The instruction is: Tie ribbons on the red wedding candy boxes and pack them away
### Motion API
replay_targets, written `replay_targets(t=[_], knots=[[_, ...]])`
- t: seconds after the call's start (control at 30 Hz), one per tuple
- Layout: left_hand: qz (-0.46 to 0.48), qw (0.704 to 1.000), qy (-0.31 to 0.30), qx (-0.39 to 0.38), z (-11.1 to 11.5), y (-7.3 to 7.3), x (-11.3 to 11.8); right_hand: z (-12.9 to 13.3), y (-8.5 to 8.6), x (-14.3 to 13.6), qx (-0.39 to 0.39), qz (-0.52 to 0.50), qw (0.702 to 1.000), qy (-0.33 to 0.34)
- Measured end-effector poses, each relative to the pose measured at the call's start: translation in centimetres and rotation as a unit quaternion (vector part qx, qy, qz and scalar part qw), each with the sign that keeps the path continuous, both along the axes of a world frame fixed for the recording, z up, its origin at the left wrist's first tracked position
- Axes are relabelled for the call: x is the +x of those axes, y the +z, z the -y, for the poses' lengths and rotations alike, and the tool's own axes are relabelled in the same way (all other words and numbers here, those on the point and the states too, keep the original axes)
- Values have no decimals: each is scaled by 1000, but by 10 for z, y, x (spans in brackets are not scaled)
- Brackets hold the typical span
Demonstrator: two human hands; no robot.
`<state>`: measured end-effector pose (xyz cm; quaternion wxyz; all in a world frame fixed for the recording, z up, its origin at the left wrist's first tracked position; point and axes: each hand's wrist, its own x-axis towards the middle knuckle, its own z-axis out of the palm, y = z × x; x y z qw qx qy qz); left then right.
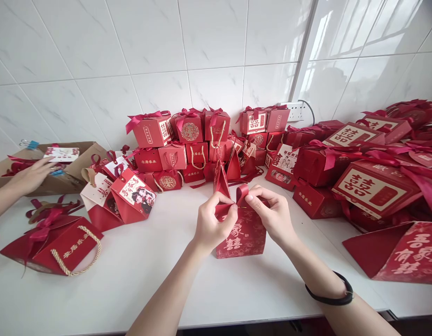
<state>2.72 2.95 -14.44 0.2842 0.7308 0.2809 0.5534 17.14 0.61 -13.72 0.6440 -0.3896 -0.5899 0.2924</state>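
Note:
A red gift box [241,240] with pale characters on its front stands upright on the white table, close to its front edge. Over its top, a dark red ribbon [241,192] rises in a loop between my hands. My left hand [216,217] pinches the ribbon at the box's top left. Thumb and fingers of my right hand [268,210] are closed on the loop from the right. Both hands cover much of the box's upper part. Just behind my left hand stands a tall, narrow red folded piece [221,179].
Finished-looking red boxes [149,130] are stacked along the tiled wall, with more boxes [373,186] piled at the right. A box with a rope handle [55,247] sits at left. Another person's hand [36,173] reaches over a cardboard carton [86,156]. A power strip [293,111] is behind.

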Motion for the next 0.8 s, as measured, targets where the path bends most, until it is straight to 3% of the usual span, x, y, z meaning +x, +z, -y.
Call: replay_targets(t=[0.2, 0.4, 0.5, 0.57, 0.67, 0.73, 0.8], knots=[[-2, 1000, -2, -15, -1, -1, 0, -2, 3, 5, -12, 45, 998, 50], [18, 999, -19, -40, 0, -1, -2, -1, 4, 5, -2, 44, 998, 35], [101, 982, -77, -141, -3, 1, -4, -1, 2, 8, -11, 8, 999, 46], [181, 947, -127, -232, -7, 4, -6, -2, 0, 11, -32, -58, 995, 77], [265, 905, -130, -307, -15, 7, -9, -5, -1, 15, -64, -207, 955, 204], [289, 895, -104, -324, -18, 8, -10, -7, -1, 15, -58, -307, 904, 291], [289, 892, -88, -336, -20, 7, -9, -9, -2, 15, -24, -381, 865, 327]])
